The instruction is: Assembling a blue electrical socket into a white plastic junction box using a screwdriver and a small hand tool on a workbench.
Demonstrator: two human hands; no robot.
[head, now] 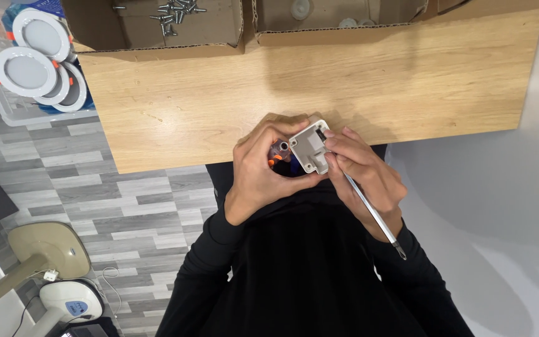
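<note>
Left hand (258, 171): fingers curled and pressed together around a small assembly, thumb toward the body. A small white plastic housing (310, 146), roughly square, is gripped at its left side and held just over the near edge of the wooden table (319, 87). Orange and blue parts (277, 156) are glimpsed inside the curl of the fingers; what they are cannot be told.

Right hand (364, 171): fingers closed on the right side of the housing, with a thin metal rod-shaped tool (374, 214) pinched along them. The tool's shaft is seen running back over the wrist, its dark tip pointing toward the body. Both hands are touching the housing.

Surface: light wood-grain tabletop. Two open cardboard boxes are set at the far edge; loose screws (173, 12) lie in the left box (157, 37), pale round parts in the right box (338, 28).

Room: grey plank-patterned floor (138, 206). A clear bin of round white light fittings (38, 59) is seen far left, a beige fan base (48, 249) lower left. Black sleeves are worn.
</note>
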